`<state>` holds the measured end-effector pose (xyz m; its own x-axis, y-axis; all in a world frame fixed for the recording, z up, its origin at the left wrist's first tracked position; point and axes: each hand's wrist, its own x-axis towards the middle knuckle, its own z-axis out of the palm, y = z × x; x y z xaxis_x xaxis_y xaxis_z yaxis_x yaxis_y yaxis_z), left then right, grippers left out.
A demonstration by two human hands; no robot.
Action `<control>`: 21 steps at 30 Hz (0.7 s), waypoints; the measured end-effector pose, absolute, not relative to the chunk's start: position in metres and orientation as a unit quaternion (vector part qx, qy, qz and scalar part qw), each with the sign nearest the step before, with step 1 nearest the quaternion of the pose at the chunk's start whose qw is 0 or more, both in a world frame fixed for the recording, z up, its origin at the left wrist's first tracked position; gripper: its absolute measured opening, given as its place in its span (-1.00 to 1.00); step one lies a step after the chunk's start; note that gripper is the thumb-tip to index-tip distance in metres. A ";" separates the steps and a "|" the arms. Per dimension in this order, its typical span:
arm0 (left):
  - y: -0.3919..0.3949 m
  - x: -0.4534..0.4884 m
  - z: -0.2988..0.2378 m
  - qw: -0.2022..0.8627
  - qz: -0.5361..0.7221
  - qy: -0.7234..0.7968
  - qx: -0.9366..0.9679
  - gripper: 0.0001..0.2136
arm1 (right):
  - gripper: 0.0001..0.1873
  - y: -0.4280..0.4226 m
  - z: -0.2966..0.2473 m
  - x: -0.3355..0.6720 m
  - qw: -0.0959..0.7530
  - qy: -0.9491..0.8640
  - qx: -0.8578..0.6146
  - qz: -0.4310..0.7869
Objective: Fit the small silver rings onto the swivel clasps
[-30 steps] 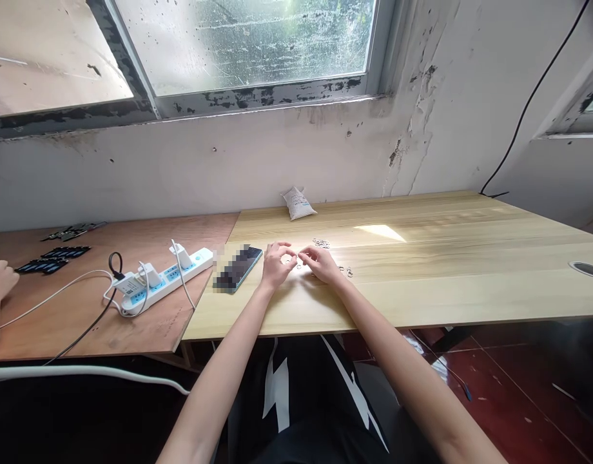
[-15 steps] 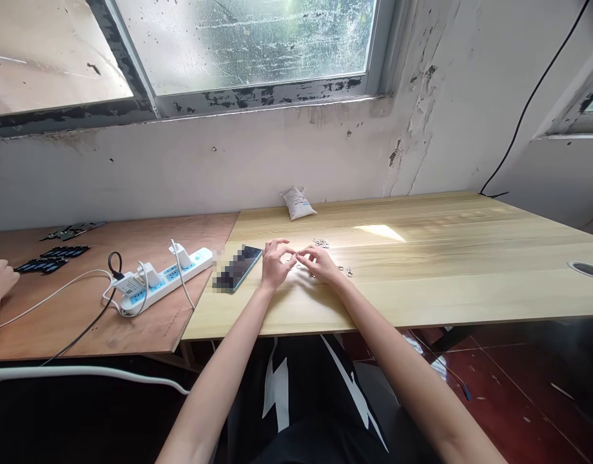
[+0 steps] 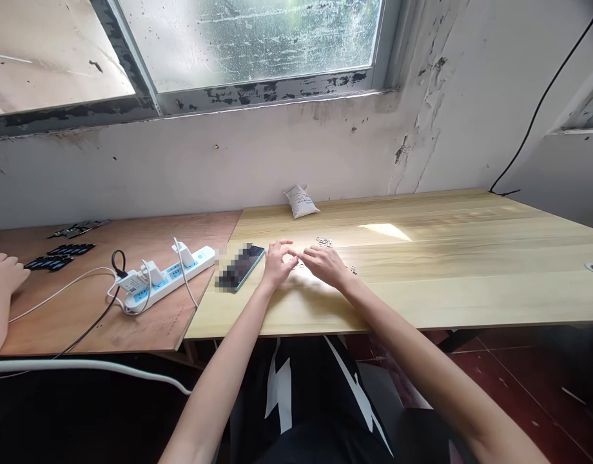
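My left hand [image 3: 278, 264] and my right hand [image 3: 326, 264] meet over the light wooden table, fingertips pinched together and almost touching. Whatever is between them is too small and too covered by the fingers to make out. Below the fingertips lie small metal rings [image 3: 301, 266], partly hidden by my hands. Just beyond the right hand is a little pile of small metal pieces [image 3: 324, 242]. A few more metal pieces [image 3: 353, 270] show beside my right wrist. Left of my left hand lies a phone [image 3: 251, 263], its screen partly blurred out.
A white packet [image 3: 302, 202] leans at the wall. On the reddish board [image 3: 132, 335] to the left are a power strip [image 3: 171, 277] with plugs and cables, and dark flat parts [image 3: 49, 262]. Another person's hand [image 3: 6, 274] rests at the far left.
My right hand has turned more palm-down, with its knuckles upward, and its forearm has swung outward. The left hand keeps its pinch. The view has shifted slightly.
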<state>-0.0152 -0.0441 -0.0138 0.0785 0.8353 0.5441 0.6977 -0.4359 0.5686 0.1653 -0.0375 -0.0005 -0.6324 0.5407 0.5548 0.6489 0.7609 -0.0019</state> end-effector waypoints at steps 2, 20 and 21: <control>-0.045 -0.015 -0.014 0.083 0.409 0.525 0.742 -0.93 | -0.72 -0.041 -0.003 0.171 0.249 -0.913 -0.304 -0.109; -0.047 -0.014 -0.017 0.079 0.367 0.464 0.802 -0.94 | -0.70 -0.046 -0.017 0.177 0.280 -0.902 -0.320 -0.072; -0.046 -0.014 -0.017 0.080 0.364 0.466 0.802 -0.94 | -0.69 -0.047 -0.015 0.176 0.284 -0.904 -0.312 -0.065</control>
